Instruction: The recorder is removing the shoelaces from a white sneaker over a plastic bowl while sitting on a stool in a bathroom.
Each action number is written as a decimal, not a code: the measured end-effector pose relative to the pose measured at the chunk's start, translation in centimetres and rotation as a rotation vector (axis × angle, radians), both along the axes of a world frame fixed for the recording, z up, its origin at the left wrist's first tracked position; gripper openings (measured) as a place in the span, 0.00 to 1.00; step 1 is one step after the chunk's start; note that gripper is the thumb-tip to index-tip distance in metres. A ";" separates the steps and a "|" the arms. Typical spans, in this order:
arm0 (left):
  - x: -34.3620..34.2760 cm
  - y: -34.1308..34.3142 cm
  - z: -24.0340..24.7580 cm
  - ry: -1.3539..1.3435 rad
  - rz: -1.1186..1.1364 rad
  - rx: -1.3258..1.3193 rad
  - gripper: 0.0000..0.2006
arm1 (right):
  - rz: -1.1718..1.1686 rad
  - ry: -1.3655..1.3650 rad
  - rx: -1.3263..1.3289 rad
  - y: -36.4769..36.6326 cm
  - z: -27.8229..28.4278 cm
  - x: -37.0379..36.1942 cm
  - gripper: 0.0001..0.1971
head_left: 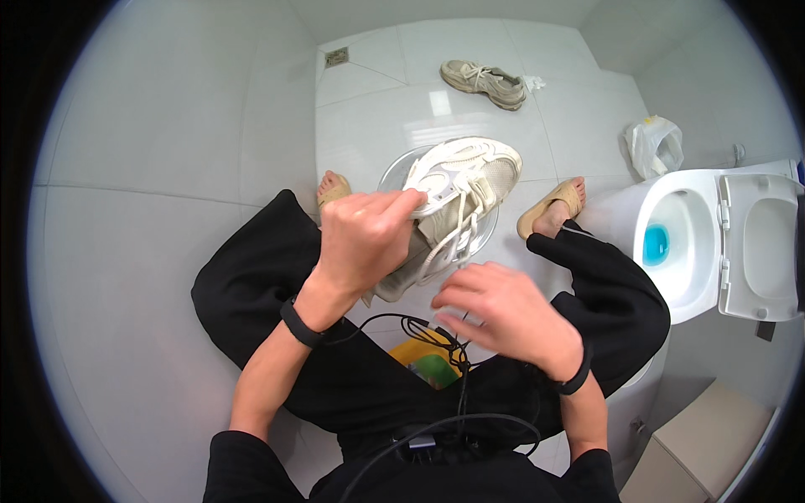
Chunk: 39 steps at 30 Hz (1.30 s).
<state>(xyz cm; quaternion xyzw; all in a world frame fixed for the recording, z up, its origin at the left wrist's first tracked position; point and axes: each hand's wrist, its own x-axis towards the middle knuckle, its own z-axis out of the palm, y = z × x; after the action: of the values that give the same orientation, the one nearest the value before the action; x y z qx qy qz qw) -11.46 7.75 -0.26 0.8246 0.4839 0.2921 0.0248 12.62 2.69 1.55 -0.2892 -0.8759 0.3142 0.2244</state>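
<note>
Over a round basin (392, 173) between my feet hangs a cream-white sneaker (470, 172) with loose white laces (453, 239). My left hand (369, 235) is closed around its side edge, the thumb lying on top. My right hand (507, 314) is just below the laces, slightly blurred, with bent fingers and a gap between thumb and fingers. Nothing shows in its grip. The shoe hides most of the basin and what it holds.
Another sneaker (484, 84) lies on the tiled floor ahead, near a floor drain (336, 57). To the right are an open toilet (688, 197) and a white bag-lined bin (652, 147). Black cables (460, 356) hang over a yellow-green package (432, 369) between my legs.
</note>
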 end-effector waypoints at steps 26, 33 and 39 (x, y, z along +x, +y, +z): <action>0.8 0.0 0.2 0.104 -0.226 0.116 0.13 | -0.593 -0.186 -0.167 4.0 -3.7 1.9 0.18; -0.5 0.9 0.5 0.083 -0.122 0.006 0.13 | -0.419 -0.080 0.030 2.7 -2.2 2.1 0.09; -1.0 1.3 0.9 0.029 -0.051 -0.064 0.15 | -0.267 -0.133 0.348 2.6 -2.1 1.1 0.14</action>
<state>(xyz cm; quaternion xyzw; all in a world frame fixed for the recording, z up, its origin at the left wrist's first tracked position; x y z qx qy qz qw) -12.51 9.03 0.67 0.8395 0.4721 0.2640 0.0515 13.71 5.30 -0.51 -0.3797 -0.8837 0.1063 0.2521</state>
